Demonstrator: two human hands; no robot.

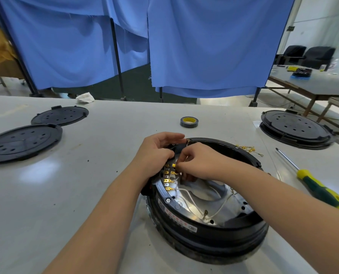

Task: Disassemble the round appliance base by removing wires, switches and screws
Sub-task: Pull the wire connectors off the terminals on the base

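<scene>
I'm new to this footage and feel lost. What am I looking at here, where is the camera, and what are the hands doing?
One camera on a person's head looks down at their bare hands. On the grey table sits an opened round appliance base. The left hand steadies its rim while the right hand pinches a gold wire connector among others. Nearby lie a screwdriver, a tape roll, removed connectors, two black covers on the left, and another base.

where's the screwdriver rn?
Head view, right side: the screwdriver lies on the table, right of the round base, beyond the right forearm.
</scene>
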